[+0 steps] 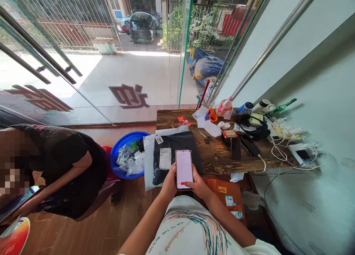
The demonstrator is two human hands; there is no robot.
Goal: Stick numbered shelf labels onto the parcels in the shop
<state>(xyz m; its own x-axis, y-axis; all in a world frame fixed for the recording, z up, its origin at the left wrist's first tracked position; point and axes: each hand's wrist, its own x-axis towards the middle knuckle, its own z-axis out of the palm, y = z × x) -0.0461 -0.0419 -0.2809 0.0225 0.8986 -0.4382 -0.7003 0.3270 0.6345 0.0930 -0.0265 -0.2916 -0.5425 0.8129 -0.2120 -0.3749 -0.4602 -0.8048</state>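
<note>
A smartphone (184, 168) with a lit, mostly white screen is held upright in front of my body. My left hand (168, 182) is closed round its left edge. On the other side, my right hand (198, 182) grips the lower right edge, its thumb over a red button near the screen's bottom. Just beyond the phone lies a black plastic mailer bag (177, 142) with white labels, on top of a pale grey mailer bag (149, 162). Both bags rest at the table's left end and stick out past its edge.
The wooden table (213, 159) bears scissors (205, 137), an orange tape dispenser (212, 114), a pink-labelled bottle (224, 106), another phone (235, 148) and cables. A blue basin (122, 136) of plastic waste stands left, beside a seated person (55, 166). An orange parcel (226, 196) sits below the table.
</note>
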